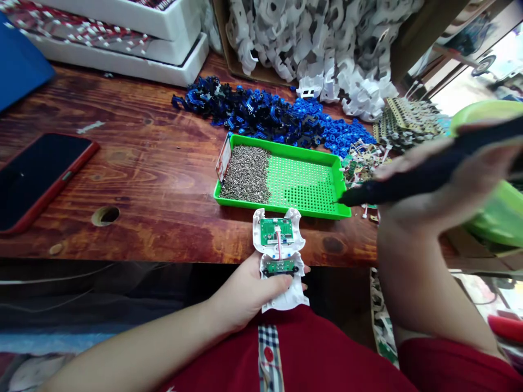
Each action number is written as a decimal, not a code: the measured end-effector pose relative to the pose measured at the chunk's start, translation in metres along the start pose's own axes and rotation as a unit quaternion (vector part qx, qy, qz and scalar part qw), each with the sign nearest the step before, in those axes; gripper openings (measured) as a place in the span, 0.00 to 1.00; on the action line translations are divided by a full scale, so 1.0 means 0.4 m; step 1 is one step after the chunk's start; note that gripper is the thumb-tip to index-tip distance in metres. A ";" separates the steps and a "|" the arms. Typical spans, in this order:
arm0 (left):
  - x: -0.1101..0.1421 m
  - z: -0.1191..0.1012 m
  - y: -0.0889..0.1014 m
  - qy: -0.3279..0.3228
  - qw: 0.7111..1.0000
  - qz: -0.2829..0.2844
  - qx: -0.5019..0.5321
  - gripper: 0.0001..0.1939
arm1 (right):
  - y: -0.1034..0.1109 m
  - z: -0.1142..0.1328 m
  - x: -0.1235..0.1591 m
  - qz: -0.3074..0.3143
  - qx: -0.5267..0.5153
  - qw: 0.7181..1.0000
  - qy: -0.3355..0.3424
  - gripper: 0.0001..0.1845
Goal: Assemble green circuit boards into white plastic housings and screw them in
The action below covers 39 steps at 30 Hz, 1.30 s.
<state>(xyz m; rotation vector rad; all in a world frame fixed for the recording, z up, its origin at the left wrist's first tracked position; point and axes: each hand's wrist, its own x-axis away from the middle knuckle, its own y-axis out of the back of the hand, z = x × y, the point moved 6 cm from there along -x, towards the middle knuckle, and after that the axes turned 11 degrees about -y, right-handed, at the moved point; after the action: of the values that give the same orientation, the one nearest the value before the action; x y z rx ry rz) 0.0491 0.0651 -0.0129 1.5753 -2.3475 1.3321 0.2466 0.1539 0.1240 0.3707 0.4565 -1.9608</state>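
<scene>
My left hand is closed around a white plastic housing near the table's front edge. The housing holds two small green circuit boards joined by a red wire. My right hand is raised at the right, blurred, and wrapped round a black electric screwdriver. The screwdriver's tip points left at the right end of a green screw tray. A heap of small metal screws fills the tray's left part.
Blue plastic parts and white plastic parts are heaped behind the tray. Small circuit boards lie at the right, by a green bowl. A red-cased phone lies at the left. White foam trays stand at the back left.
</scene>
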 end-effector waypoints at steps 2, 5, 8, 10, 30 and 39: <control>0.000 0.002 -0.001 -0.001 1.000 -0.007 0.012 0.20 | -0.076 -0.020 -0.009 0.043 -0.036 0.998 0.009 0.13; 0.001 0.005 0.001 -0.003 0.999 -0.006 0.034 0.23 | -0.159 -0.067 -0.024 0.075 0.010 0.997 -0.032 0.13; 0.001 0.009 0.008 -0.007 0.999 0.010 0.040 0.23 | -0.196 -0.106 -0.031 0.092 0.143 0.982 -0.080 0.15; -0.001 0.013 0.011 -0.007 0.999 0.024 0.040 0.22 | -0.199 -0.111 -0.031 0.091 0.198 0.974 -0.068 0.17; -0.006 0.008 -0.001 -0.015 0.999 0.028 0.014 0.27 | -0.207 -0.132 -0.041 0.131 -0.071 0.988 0.034 0.11; 0.000 0.016 -0.004 -0.040 0.999 -0.003 0.034 0.21 | -0.159 -0.058 -0.049 0.019 -0.104 0.994 0.026 0.13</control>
<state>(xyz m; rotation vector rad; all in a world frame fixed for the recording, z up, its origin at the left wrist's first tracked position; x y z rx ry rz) 0.0530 0.0606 -0.0158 1.6843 -2.3632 1.3874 0.1980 0.2052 0.1220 0.2961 0.6765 -1.8487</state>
